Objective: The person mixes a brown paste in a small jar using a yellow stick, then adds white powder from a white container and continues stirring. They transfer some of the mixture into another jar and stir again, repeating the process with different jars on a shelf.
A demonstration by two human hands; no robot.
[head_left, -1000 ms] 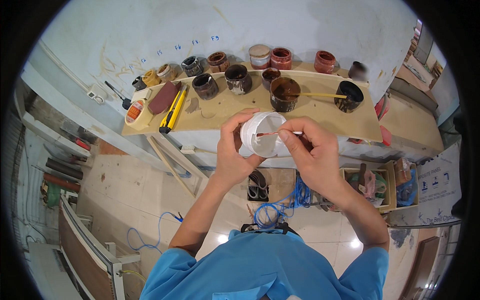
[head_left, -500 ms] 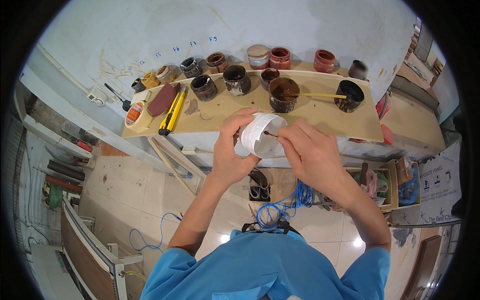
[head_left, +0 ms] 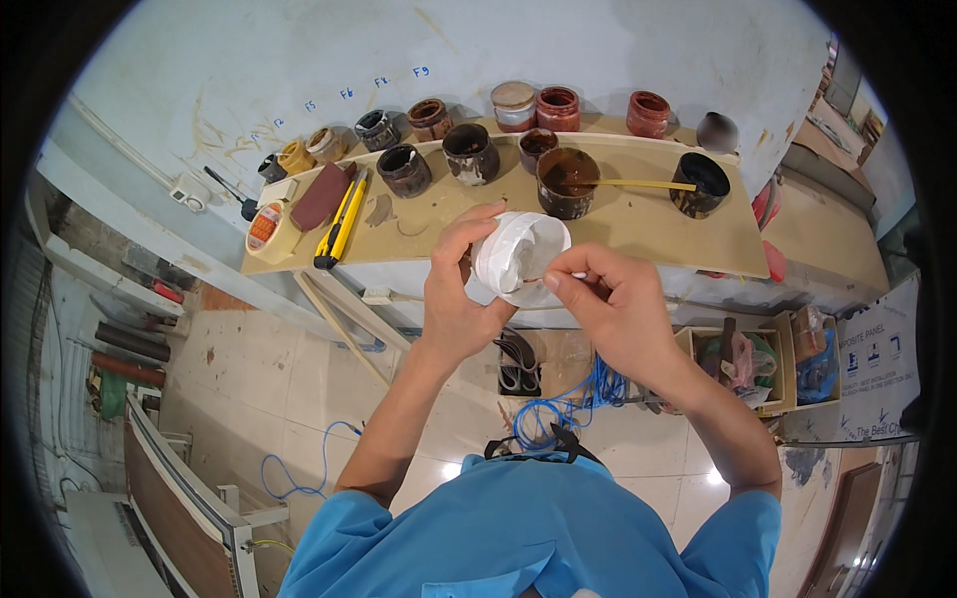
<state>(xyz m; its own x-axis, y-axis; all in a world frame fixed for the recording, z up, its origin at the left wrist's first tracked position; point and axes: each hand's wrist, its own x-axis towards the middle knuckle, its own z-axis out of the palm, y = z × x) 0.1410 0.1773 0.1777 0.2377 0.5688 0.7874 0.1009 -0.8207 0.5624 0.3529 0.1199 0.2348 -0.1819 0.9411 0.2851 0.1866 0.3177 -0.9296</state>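
Note:
My left hand [head_left: 454, 294] is wrapped round a white plastic cup [head_left: 490, 257], held tilted in front of the shelf with its mouth turned to the right. White paste-like material [head_left: 520, 261] shows inside along the wall. My right hand [head_left: 620, 311] pinches a thin small stick [head_left: 579, 275] between thumb and fingertips. Its pale end sticks out above the fingers, and its reddish-brown end reaches into the cup's mouth. Most of the stick is hidden by the fingers. Behind the cup stands a large brown paint pot [head_left: 566, 189] with a yellow stick [head_left: 638, 184] lying across it.
Several paint-stained jars [head_left: 471, 159] line the tan shelf [head_left: 419, 234] against the wall. A black pot [head_left: 701, 189] stands at its right. On the left lie a yellow utility knife [head_left: 342, 224], masking tape [head_left: 267, 231] and a maroon block [head_left: 324, 194]. Blue hose [head_left: 558, 414] coils on the floor.
The cup has turned so that more of its inside and the white material show. My right hand has shifted slightly, and the stick's pale end is now visible above the fingers.

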